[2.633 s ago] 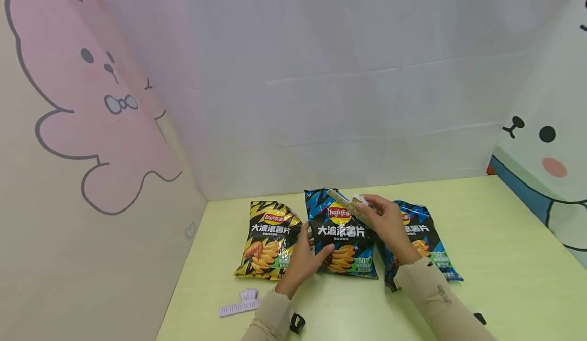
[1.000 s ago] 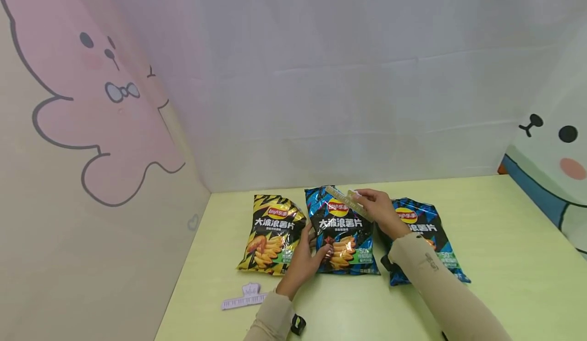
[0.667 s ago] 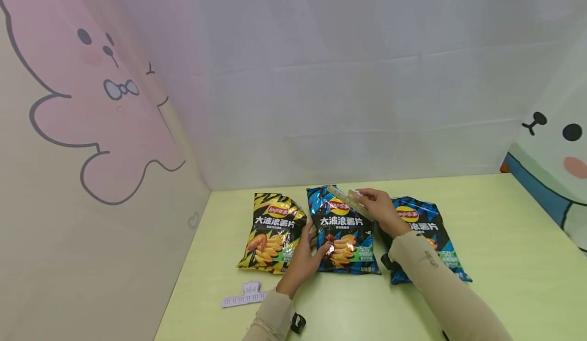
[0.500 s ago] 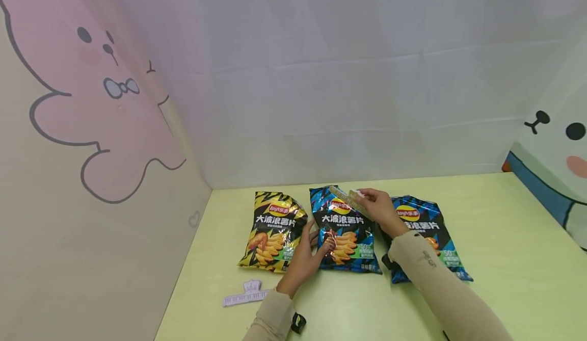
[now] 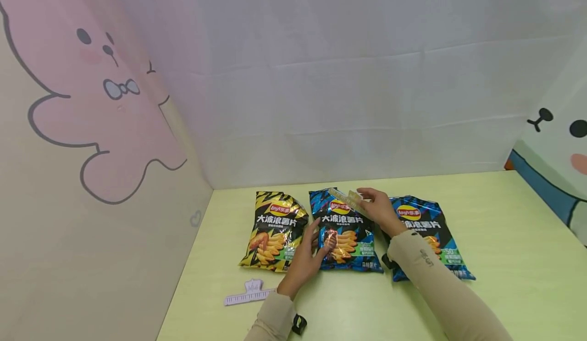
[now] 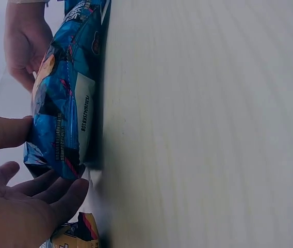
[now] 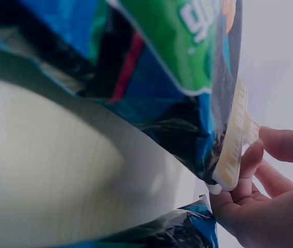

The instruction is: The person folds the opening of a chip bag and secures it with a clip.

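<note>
A blue and black potato chip bag (image 5: 348,262) lies in the middle of the table. My left hand (image 5: 306,260) holds its left edge loosely, thumb on the front, other fingers along the side; the left wrist view shows those fingers (image 6: 66,199) fairly straight at the bag's corner. A pale yellow bag clip (image 5: 340,197) with keyboard markings slants across the bag's upper right corner. With thumb and fingers my right hand (image 5: 379,209) pinches the clip's tab, seen close in the right wrist view against the clip's bar (image 7: 232,150).
To the left is a yellow and black chip bag (image 5: 269,229), and a second blue bag (image 5: 419,224) lies partly under the right forearm. A lilac bag clip (image 5: 249,295) rests near the left sleeve. White cloth (image 5: 348,116) hangs behind the pale yellow table (image 5: 509,229).
Both hands keep nearly the same places on the bag and clip. Compared with 2.6 seconds ago, the middle bag's top has shifted slightly and the clip lies at a similar slant.
</note>
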`<state>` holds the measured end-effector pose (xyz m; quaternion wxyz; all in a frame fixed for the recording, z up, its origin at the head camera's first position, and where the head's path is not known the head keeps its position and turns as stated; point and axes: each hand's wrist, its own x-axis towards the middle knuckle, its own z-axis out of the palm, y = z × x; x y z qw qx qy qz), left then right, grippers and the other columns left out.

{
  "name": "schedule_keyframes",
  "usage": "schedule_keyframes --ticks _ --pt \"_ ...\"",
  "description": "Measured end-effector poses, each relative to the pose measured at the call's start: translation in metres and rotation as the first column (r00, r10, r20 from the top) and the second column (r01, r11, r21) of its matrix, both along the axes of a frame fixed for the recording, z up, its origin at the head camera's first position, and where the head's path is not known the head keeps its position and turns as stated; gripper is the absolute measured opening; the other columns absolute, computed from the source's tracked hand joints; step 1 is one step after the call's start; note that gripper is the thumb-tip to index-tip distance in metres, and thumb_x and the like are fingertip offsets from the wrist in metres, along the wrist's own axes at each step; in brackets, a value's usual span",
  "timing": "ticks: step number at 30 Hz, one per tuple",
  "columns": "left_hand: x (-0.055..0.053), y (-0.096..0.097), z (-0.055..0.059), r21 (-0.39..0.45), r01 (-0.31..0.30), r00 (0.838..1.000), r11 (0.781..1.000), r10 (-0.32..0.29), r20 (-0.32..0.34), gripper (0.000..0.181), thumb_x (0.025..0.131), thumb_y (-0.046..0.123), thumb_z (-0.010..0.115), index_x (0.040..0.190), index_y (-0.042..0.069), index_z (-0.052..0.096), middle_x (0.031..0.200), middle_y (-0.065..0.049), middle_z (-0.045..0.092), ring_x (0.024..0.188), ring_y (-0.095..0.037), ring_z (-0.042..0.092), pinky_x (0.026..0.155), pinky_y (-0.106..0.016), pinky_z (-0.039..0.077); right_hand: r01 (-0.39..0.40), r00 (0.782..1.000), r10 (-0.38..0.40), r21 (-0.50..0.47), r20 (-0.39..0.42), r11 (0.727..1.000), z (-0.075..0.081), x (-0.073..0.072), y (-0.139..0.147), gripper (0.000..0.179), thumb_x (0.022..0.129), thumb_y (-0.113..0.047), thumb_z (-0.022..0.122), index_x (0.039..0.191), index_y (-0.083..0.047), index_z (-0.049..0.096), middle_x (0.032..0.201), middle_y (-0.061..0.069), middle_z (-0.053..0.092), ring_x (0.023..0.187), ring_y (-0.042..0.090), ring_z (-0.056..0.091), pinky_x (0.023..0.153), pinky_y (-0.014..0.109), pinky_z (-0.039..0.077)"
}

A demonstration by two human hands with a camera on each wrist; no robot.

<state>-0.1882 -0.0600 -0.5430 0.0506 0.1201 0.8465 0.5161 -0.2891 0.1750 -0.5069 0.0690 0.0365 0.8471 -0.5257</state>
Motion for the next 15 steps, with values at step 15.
schedule_keyframes --ticks 15 --pt "-0.0004 -0.0057 0.0009 -0.067 -0.045 0.998 0.997 0.047 0.03 0.05 0.105 0.027 0.055 0.153 0.024 0.041 0.15 -0.016 0.053 0.135 -0.036 0.054 0.11 -0.057 0.045 -0.022 0.998 0.021 0.027 0.055 0.999 -0.0079 0.0009 -0.0065 0.046 0.101 -0.014 0.053 0.146 -0.004 0.052 0.151 0.023 0.048 0.114 0.035 0.06 0.089 0.041 0.054"
